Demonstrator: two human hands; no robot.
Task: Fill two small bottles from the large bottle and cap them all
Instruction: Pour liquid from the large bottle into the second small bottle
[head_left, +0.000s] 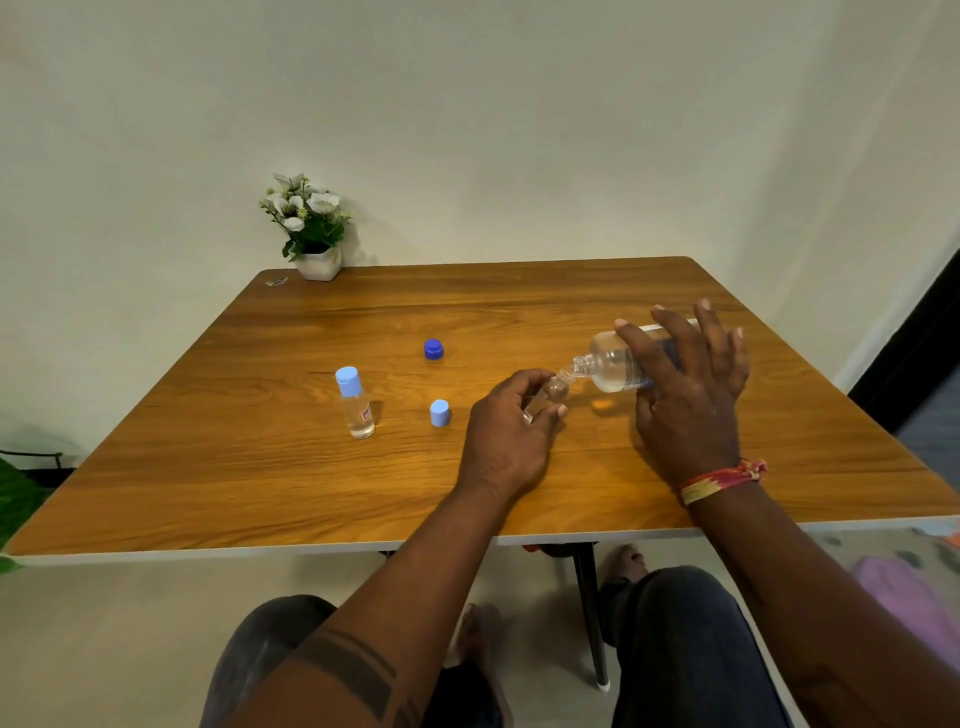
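Note:
My right hand (685, 395) holds the large clear bottle (610, 364) tipped on its side, its open mouth pointing left. That mouth meets the neck of a small clear bottle (555, 391), which my left hand (511, 436) grips, tilted toward it. Most of this small bottle is hidden by my fingers. A second small bottle (356, 402) stands upright to the left with a light blue cap on and clear liquid inside. A loose light blue cap (439, 413) lies on the table (260, 467) beside my left hand. Farther back lies a dark blue cap (433, 349).
A white pot of artificial flowers (311, 228) stands at the table's back left corner, near the wall. A small scrap (276, 282) lies beside it. My knees and a table leg (592, 618) show below the front edge.

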